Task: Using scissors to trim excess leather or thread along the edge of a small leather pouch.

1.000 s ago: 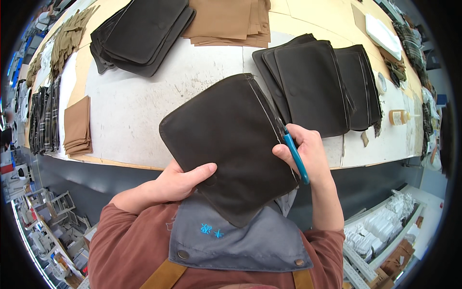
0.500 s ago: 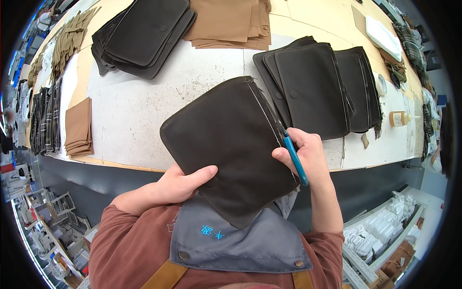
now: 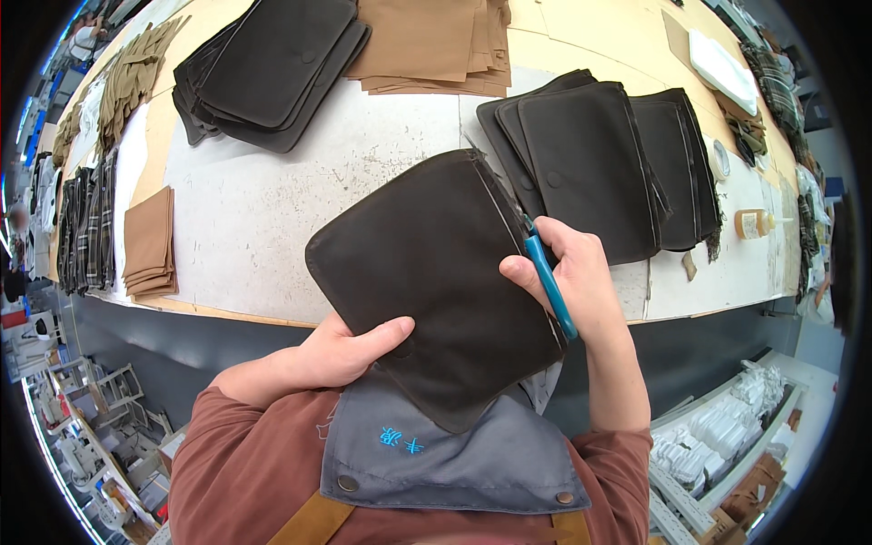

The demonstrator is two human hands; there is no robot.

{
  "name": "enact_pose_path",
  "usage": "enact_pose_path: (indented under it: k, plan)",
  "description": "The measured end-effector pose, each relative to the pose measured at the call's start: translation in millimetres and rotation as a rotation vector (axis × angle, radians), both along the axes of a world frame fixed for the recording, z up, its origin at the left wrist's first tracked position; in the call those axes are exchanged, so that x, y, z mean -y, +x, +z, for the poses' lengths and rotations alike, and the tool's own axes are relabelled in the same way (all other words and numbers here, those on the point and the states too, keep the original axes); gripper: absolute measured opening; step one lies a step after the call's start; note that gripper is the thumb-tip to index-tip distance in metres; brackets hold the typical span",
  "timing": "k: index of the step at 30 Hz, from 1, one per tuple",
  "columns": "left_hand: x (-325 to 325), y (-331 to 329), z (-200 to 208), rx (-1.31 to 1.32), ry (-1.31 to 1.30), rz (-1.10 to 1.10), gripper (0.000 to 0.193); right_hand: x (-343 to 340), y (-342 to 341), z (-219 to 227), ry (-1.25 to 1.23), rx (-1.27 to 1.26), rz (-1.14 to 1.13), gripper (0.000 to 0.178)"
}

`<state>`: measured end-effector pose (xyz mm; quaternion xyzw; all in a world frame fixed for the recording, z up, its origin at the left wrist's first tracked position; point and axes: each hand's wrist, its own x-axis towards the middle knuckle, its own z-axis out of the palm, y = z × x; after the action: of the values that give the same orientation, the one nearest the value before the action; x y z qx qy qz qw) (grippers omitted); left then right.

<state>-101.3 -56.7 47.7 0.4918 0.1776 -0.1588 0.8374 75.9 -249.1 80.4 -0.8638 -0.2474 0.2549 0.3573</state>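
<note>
My left hand grips a dark, leather-like flap piece at its lower left edge, thumb lying on top and fingers hidden underneath. The piece is tilted in front of my chest, over the table's near edge. Down its right side runs a raw edge with a pale line and loose threads. My right hand is closed around scissors with blue handles, held along that raw edge. Most of the blades are hidden by the piece; a thin tip shows past its top corner.
Stacks of similar dark pieces lie at the back left and right. Brown fabric pieces form a far stack and a small left one. At right stand a glue bottle and a white tray. The table has scuffed paper.
My right hand and the scissors have moved up and slightly left along the raw edge. A blade tip now shows beyond the top corner. My left hand has hardly moved.
</note>
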Motion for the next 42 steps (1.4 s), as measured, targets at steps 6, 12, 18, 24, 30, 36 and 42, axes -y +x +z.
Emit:
enact_pose_path:
  k: [6, 12, 18, 24, 30, 36, 42]
  plan:
    - [1.5, 1.2, -0.1, 0.027, 0.038, 0.005, 0.031, 2.4, -2.5, -6.5, 0.078, -0.003, -0.032, 0.058]
    - [2.2, -1.7, -3.1, 0.003, 0.06, 0.018, 0.031, 1.4, -2.9, -9.6, 0.065, 0.014, -0.022, 0.06]
    - [2.3, -3.0, -2.7, -0.032, 0.026, 0.031, 0.03, 0.4, -3.3, -10.8, 0.09, 0.048, -0.025, 0.061]
    - [3.7, -5.8, 0.2, -0.035, -0.075, 0.114, 0.031, 0.5, -4.5, -11.9, 0.151, 0.007, -0.053, 0.058]
    - [-0.4, -14.9, -1.5, -0.037, -0.259, 0.382, 0.033, 22.3, -7.0, -24.4, 0.221, -0.163, -0.179, 0.044]
    - [-0.7, -27.6, -7.5, -0.022, -0.218, 0.425, 0.042, 27.5, -36.9, -55.9, 0.627, -0.309, -0.313, 0.038]
    - [-33.9, -44.3, -14.1, 0.313, -0.392, 0.506, 0.08, 22.8, -32.6, -36.7, 0.627, -0.264, -0.331, 0.03]
